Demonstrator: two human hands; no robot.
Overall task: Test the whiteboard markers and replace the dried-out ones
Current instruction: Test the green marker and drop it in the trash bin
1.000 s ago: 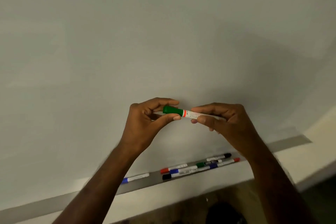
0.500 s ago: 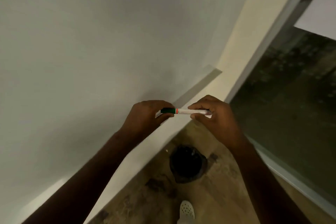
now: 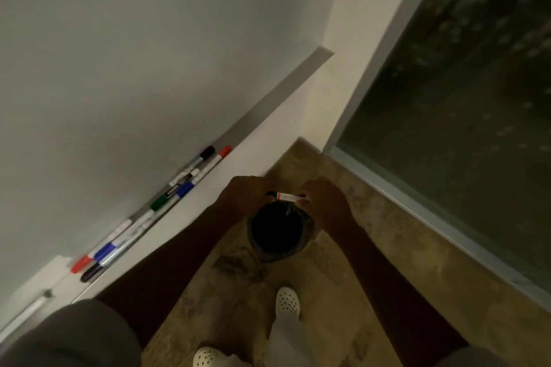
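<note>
1. While both hands meet at the centre of the frame, the left hand [image 3: 243,195] grips the green cap end of a marker [image 3: 286,196] and the right hand [image 3: 323,198] pinches its white barrel, fingers of each curled tight around it.
2. That marker lies level between the hands, directly over the dark mouth of a bin [image 3: 278,232] standing on the floor [image 3: 372,247] just below centre.
3. Along the tray [image 3: 268,98], which runs from lower left up to the upper middle under the whiteboard [image 3: 134,53], more markers rest end to end and side by side: a black-capped one [image 3: 199,159] and a red-capped one [image 3: 216,159] at the upper end, a green one [image 3: 162,201] and a blue one [image 3: 185,189] in the middle, then red [image 3: 82,263], blue [image 3: 105,250] and dark [image 3: 92,273] caps at the lower left.
4. One blurred pale marker [image 3: 32,307] lies apart at the far lower left.
5. Two white perforated clogs [image 3: 286,302] show at the bottom, near the bin.
6. A dark glass pane [image 3: 462,98] fills the right side.
</note>
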